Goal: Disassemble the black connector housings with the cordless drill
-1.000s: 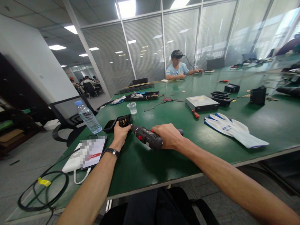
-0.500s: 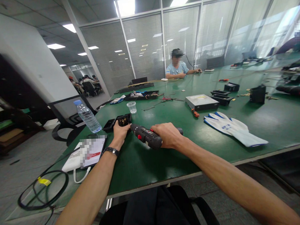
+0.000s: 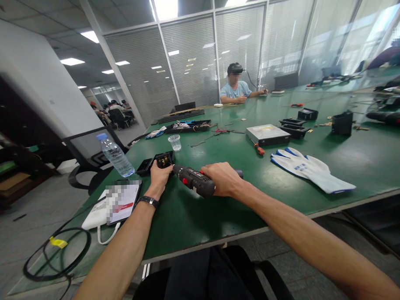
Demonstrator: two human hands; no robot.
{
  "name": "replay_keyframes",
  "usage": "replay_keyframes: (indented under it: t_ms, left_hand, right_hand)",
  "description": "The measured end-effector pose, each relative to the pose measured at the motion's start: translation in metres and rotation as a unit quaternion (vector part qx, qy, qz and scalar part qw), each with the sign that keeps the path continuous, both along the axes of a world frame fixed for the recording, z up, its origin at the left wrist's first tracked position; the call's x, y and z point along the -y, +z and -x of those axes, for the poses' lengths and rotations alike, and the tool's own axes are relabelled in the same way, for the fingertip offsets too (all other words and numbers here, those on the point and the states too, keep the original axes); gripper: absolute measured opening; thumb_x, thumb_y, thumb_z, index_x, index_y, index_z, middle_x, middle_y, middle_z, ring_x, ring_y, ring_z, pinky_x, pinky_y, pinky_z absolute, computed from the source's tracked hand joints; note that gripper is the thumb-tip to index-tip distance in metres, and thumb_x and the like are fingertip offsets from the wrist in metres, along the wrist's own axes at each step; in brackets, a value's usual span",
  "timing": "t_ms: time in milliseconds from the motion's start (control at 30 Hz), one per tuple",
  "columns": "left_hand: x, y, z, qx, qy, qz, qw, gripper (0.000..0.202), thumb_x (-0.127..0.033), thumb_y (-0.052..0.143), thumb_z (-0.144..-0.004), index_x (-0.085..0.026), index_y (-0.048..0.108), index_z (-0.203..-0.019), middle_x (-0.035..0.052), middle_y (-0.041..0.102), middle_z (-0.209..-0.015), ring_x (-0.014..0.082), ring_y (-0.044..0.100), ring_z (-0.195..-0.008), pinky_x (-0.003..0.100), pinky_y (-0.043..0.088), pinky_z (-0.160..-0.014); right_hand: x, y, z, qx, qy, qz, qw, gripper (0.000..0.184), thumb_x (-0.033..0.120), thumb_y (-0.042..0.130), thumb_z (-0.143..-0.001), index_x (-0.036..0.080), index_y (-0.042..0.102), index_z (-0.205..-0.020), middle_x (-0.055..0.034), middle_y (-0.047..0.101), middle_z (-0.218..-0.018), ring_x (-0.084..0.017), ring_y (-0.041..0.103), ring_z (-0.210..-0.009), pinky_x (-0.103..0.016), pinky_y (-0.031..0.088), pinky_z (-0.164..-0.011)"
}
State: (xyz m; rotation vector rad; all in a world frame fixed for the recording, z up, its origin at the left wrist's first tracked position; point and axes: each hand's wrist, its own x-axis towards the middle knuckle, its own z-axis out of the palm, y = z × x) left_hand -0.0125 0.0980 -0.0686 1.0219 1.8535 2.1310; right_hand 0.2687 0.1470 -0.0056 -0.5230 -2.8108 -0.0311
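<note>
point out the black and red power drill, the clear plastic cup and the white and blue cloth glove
Black and red power drill [image 3: 196,181], head view: middle of its body.
Clear plastic cup [image 3: 175,144], head view: its side wall.
White and blue cloth glove [image 3: 310,169], head view: its broad middle.

Arms outstretched, both hands apparently curled

A matt black plastic power drill, frame centre; a glossy green tabletop; a clear plastic bottle, left.
</note>
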Motion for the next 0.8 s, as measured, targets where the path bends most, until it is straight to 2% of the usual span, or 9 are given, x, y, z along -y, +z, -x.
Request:
replay_keyframes:
  t_ms: [800]
  left_hand:
    - [-0.0024, -0.0029, 0.0041, 0.006, -0.001, 0.002, 1.0, 0.052, -0.013, 0.084, -0.051, -0.014, 0.067, -0.1, 0.006, 0.072, -0.095, 0.0172, 0.067, -0.082, 0.035, 0.056, -0.083]
  right_hand:
    - [-0.0012, -0.0031, 0.0021, -0.013, 0.0, -0.01, 1.0, 0.03, 0.048, 0.063, -0.078, 0.022, 0.063, -0.094, -0.0056, 0.074, -0.092, -0.023, 0.069, -0.079, -0.031, 0.034, -0.061]
